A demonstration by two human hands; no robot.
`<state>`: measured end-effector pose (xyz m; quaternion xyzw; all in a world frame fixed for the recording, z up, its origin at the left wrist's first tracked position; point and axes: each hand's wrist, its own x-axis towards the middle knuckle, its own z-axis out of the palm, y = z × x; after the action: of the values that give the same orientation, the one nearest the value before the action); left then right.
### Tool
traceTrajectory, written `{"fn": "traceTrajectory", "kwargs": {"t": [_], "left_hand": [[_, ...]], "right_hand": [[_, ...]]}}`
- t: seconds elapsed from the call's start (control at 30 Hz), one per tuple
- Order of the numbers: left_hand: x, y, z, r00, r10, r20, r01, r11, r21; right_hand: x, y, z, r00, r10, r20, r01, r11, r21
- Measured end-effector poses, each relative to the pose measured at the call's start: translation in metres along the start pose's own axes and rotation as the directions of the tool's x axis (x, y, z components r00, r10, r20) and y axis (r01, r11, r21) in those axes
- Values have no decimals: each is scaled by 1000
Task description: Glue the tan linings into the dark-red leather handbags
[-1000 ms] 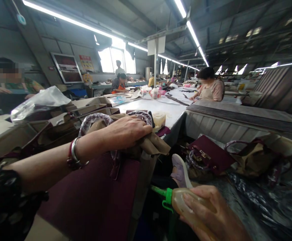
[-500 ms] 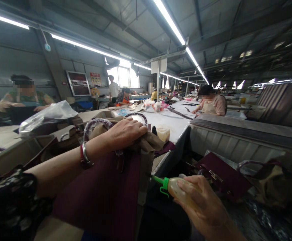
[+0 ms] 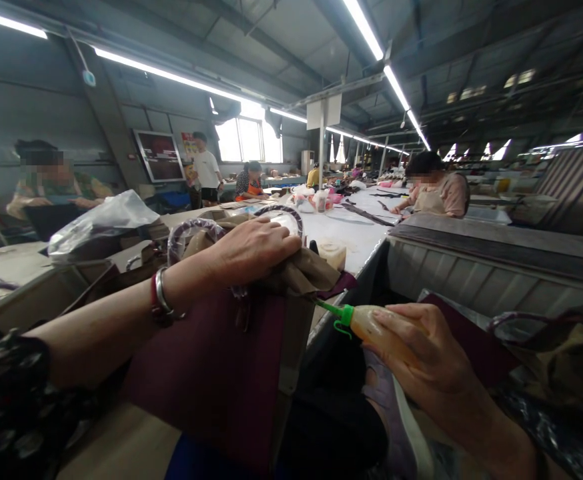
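Note:
My left hand (image 3: 251,250) is closed over the top of a burgundy handbag (image 3: 216,370) that stands at the table edge, pressing down brown stuffing paper (image 3: 306,270) and the plastic-wrapped handles (image 3: 191,233). A red and a silver bangle sit on that wrist. My right hand (image 3: 421,353) grips a squeeze bottle of amber liquid (image 3: 371,327); its green nozzle (image 3: 334,310) points left and nearly touches the bag's upper right edge under the paper.
A long white work table (image 3: 341,230) runs away ahead, with open cartons (image 3: 136,253) and a clear plastic bag (image 3: 101,217) at left. More burgundy bags (image 3: 471,340) lie in a bin at right. Several people work along the tables; one stands at the back.
My right hand has lifted the bottle up and leftward, bringing the nozzle from below the table edge to the bag's top. My left hand has stayed on the bag. The view has shifted.

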<state>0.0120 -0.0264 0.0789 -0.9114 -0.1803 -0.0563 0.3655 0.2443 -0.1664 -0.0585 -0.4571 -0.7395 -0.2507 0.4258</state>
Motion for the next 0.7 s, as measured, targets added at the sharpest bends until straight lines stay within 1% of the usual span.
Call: {"fn": "traceTrajectory", "kwargs": {"t": [0.17,0.27,0.37,0.5,0.63,0.7], "left_hand": [[0,-2,1,998,23,-57,-23,1000,7],[-1,-2,-1,998,23,-52,-22,1000,22],[-2,-1,-3,999,14,-41,-13,999,36],[-5,-2,-5,998,38,-58,-37,999,21],[-7,-8,-6,994,42,-98,-39,999,27],[-9,-11,-6,990,19,-143,-20,1000,-9]], "right_hand": [[-12,0,3,997,-6,75,1,998,70],[-19,-4,4,994,-5,108,-6,995,104],[-23,-7,5,994,-2,109,-13,991,135],[-30,-10,7,988,15,151,-44,982,184],[-39,-14,12,985,17,170,-48,982,183],[-41,-17,15,983,11,182,-44,982,181]]}}
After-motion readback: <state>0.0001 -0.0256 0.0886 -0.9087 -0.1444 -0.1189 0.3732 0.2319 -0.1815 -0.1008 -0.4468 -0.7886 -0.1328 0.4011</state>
